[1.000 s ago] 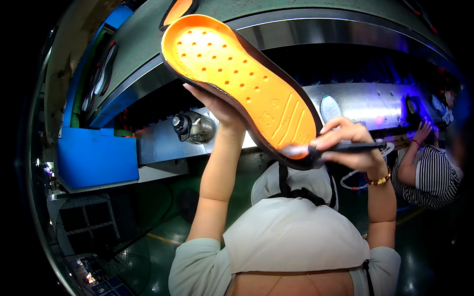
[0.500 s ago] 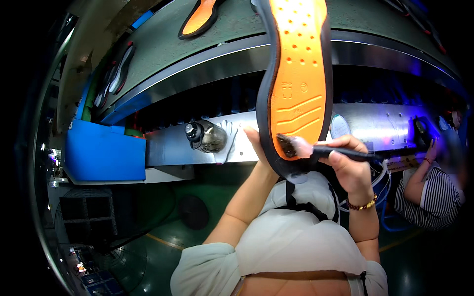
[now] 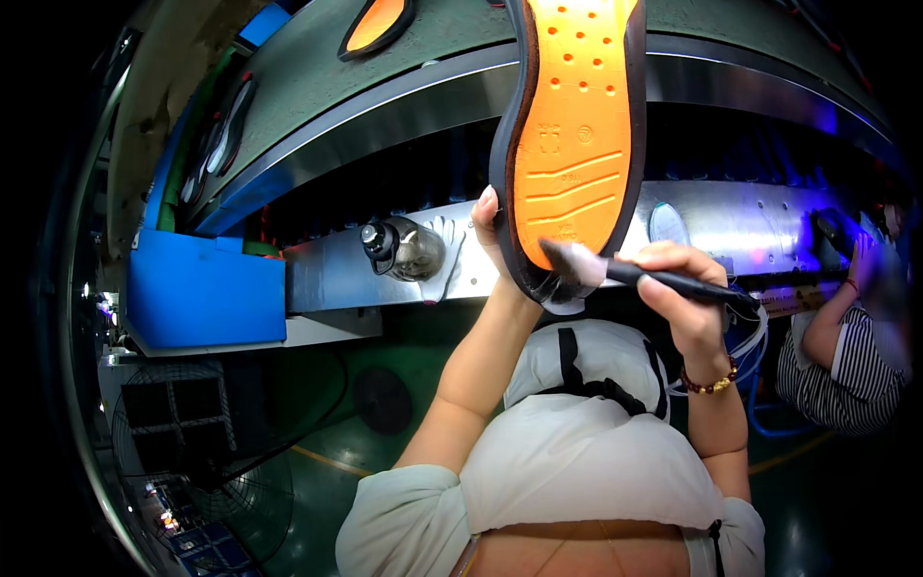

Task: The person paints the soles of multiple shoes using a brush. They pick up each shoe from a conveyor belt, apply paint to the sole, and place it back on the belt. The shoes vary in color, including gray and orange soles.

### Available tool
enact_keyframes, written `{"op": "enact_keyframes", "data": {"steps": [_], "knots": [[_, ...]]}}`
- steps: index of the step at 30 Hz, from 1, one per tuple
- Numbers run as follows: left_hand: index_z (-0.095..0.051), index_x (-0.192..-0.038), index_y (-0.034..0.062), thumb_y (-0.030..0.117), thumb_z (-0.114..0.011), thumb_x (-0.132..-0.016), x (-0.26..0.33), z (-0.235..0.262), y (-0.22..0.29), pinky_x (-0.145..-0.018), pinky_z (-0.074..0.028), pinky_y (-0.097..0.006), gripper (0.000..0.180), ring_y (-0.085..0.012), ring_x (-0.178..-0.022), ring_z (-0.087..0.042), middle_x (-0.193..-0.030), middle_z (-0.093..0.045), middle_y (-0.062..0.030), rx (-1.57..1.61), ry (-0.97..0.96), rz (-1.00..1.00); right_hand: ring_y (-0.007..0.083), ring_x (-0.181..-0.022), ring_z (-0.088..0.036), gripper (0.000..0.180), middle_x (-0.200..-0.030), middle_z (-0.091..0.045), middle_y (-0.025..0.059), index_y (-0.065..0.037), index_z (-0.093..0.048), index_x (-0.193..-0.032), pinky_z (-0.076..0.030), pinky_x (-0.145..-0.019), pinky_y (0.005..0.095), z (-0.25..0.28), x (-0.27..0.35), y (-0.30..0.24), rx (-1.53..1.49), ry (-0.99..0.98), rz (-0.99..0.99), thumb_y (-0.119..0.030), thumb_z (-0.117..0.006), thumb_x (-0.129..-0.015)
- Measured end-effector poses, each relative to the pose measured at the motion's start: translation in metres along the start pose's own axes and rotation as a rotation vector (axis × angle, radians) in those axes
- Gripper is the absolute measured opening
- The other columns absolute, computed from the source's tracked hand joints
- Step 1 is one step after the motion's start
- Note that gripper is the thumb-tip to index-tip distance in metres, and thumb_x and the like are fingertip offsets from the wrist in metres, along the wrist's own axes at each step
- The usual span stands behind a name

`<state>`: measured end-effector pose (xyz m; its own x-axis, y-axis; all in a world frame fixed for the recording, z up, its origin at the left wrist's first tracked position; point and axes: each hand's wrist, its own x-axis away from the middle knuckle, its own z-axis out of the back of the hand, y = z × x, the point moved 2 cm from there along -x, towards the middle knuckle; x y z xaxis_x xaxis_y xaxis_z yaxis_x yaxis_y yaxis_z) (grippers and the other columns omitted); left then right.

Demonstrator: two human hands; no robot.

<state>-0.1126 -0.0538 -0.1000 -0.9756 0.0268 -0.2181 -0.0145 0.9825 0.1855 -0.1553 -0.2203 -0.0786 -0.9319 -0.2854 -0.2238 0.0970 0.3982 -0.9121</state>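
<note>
Orange-faced, the shoe sole [image 3: 572, 163] is held before the worktop [image 3: 317, 274], left grip [image 3: 492, 240] clasping its near end, right grip [image 3: 694, 317] closed round a brush [image 3: 625, 273], apparently brushing there, which calls for steadiness.

The wide fisheye head camera looks steeply down past the wearer's pale shirt [image 3: 586, 471], toward five o'clock, and outward over the work. The orange-faced shoe sole [image 3: 572, 183] is nearest to it among the workpieces, large at one o'clock and cropped by the upper edge. The green-topped bench [image 3: 461, 48] lies farther off, curving from ten to two; a co-worker [image 3: 841, 365] is small, just past three.
</note>
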Motion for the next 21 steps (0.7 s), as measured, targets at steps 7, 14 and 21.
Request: {"op": "enact_keyframes", "data": {"steps": [7,14,21], "knots": [[-0.052,-0.095,0.0025,0.030,-0.047,-0.077,-0.005,-0.008,0.003,-0.081,-0.043,-0.037,0.033,-0.0251,-0.090,-0.055,-0.102,-0.057,-0.0133,-0.106,0.088,0.058,0.0164,-0.080,-0.059,0.018,-0.088,-0.061,0.0136,0.002,-0.059,-0.089,-0.046,-0.073,0.0263,0.001,-0.010,-0.008,-0.128,-0.140,-0.054,0.006,-0.060,-0.071],[-0.052,-0.094,0.0034,0.027,-0.046,-0.077,-0.014,0.000,0.012,-0.078,-0.045,-0.036,0.030,-0.0251,-0.087,-0.057,-0.098,-0.058,-0.0136,-0.163,0.111,0.082,0.0165,-0.079,-0.059,0.014,-0.084,-0.062,0.0119,0.002,-0.061,-0.083,-0.046,-0.072,0.0271,0.006,-0.027,-0.023,0.231,-0.300,-0.042,0.004,-0.062,-0.069],[-0.051,-0.083,0.0078,0.026,-0.045,-0.080,-0.024,0.005,0.022,-0.076,-0.047,-0.036,0.019,-0.0237,-0.083,-0.058,-0.093,-0.059,-0.0112,-0.155,0.116,0.122,0.0176,-0.077,-0.059,0.017,-0.082,-0.063,0.0101,0.000,-0.063,-0.082,-0.046,-0.073,0.0283,-0.013,-0.013,-0.028,0.280,-0.627,0.069,-0.001,-0.067,-0.066]]}}
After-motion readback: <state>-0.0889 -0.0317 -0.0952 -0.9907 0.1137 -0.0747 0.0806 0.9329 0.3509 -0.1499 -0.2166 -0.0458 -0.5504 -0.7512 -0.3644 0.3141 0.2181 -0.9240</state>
